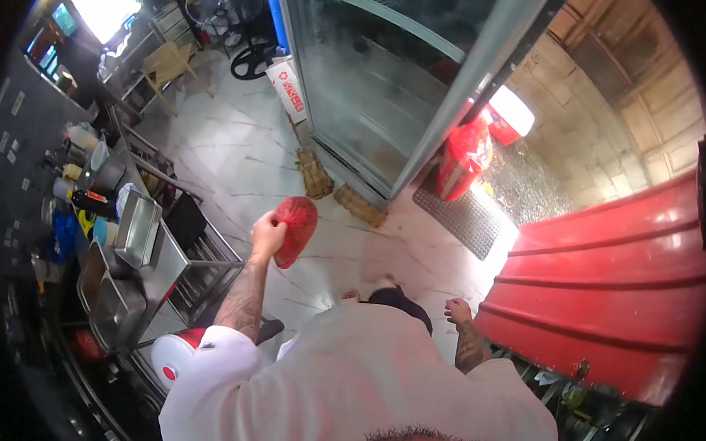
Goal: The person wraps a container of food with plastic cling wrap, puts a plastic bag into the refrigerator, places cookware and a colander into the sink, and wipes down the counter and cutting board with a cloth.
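Observation:
My left hand (268, 234) is stretched forward over the floor, its fingers closed on the edge of a red plastic bag (298, 227). The bag is bulging and hangs in the air; what it contains does not show. Low at my side, my right hand (456, 310) has its fingers curled in, and nothing shows in it. It is nearest to a large red ribbed container (600, 281), apart from it.
A glass-door fridge (379, 85) stands ahead. Metal pans (138, 226) and bottles crowd the steel table (170, 268) on the left. A red sack (464, 156) stands by a textured mat (463, 220) at right. Flattened cardboard (313, 172) lies before the fridge.

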Demonstrator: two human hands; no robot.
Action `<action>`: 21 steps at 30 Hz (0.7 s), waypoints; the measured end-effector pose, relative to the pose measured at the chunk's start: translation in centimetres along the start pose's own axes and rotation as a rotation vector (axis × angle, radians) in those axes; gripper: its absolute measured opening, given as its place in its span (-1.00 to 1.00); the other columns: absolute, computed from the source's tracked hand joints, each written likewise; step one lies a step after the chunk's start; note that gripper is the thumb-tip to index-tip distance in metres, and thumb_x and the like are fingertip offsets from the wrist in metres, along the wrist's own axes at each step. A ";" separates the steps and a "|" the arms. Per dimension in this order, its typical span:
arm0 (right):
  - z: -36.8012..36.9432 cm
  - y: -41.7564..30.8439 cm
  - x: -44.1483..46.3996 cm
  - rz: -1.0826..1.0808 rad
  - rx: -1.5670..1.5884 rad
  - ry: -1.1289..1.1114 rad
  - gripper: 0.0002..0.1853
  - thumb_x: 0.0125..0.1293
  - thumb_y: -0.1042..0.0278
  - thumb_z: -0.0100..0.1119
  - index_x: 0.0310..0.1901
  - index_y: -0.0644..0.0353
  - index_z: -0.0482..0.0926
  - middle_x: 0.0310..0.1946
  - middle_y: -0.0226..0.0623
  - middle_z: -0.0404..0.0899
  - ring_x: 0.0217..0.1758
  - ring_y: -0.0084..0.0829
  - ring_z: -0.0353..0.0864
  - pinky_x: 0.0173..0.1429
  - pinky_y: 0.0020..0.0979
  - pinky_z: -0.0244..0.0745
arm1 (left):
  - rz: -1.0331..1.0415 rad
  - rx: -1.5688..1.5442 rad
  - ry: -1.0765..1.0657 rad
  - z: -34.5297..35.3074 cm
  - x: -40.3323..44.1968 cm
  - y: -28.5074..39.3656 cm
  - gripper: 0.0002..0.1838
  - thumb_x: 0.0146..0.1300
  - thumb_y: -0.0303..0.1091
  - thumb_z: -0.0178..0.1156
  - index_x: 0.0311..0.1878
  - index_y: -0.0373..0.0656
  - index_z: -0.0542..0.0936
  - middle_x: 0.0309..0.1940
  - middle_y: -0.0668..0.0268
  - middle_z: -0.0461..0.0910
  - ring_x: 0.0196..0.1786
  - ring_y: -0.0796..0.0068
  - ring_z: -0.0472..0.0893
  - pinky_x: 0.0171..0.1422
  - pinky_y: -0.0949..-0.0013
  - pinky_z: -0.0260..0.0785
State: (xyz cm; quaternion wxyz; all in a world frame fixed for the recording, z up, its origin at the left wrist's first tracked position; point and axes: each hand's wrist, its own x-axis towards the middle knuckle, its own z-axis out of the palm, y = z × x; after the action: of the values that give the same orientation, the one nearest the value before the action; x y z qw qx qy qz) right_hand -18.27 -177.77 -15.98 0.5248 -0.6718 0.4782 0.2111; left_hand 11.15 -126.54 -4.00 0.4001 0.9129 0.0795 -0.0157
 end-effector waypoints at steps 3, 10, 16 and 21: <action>1.0 -4.9 4.6 0.059 -0.190 -0.063 -0.63 0.23 0.17 0.18 0.00 0.19 0.48 -0.24 -0.24 0.58 -0.34 -0.37 0.59 -0.36 -0.35 0.49 | -0.120 -0.044 0.098 -3.4 3.9 -2.9 -0.81 -0.01 -0.37 0.14 -0.37 -0.27 0.61 -0.52 0.15 0.63 -0.43 0.36 0.63 -0.22 0.31 0.47; 11.7 -20.2 19.8 -0.045 -0.721 -0.274 -0.72 0.23 0.23 0.16 -0.12 0.22 0.53 -0.44 -0.26 0.56 -0.52 -0.46 0.53 -0.55 -0.36 0.43 | -0.187 -0.066 0.272 -12.5 11.6 -7.4 -0.88 0.01 -0.44 0.13 -0.40 -0.26 0.59 -0.60 0.26 0.57 -0.50 0.55 0.53 -0.35 0.41 0.40; 34.1 -54.6 11.6 -0.856 -0.789 -0.579 -0.73 0.16 0.20 0.22 -0.24 0.24 0.56 -0.35 -0.17 0.63 -0.26 -0.36 0.60 -0.14 -0.31 0.49 | -0.096 -0.180 0.247 -22.8 20.6 -8.8 -0.91 0.02 -0.49 0.13 -0.40 -0.28 0.58 -0.56 0.37 0.54 -0.45 0.62 0.49 -0.34 0.47 0.34; 50.3 -74.9 7.9 -2.001 -0.671 -0.292 -0.81 0.14 0.31 0.24 -0.27 0.20 0.52 -0.34 -0.15 0.59 -0.22 -0.18 0.59 -0.12 -0.24 0.49 | -0.136 -0.382 0.204 -31.0 30.3 -7.5 -0.92 0.01 -0.53 0.14 -0.39 -0.28 0.58 -0.54 0.42 0.54 -0.43 0.65 0.47 -0.31 0.51 0.32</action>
State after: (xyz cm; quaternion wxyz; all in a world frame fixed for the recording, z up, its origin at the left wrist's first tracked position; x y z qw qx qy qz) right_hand 60.97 -136.06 -2.60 0.2996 -0.8377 -0.4415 -0.1167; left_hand 38.80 -94.75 8.78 0.5538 0.8099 0.1822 0.0653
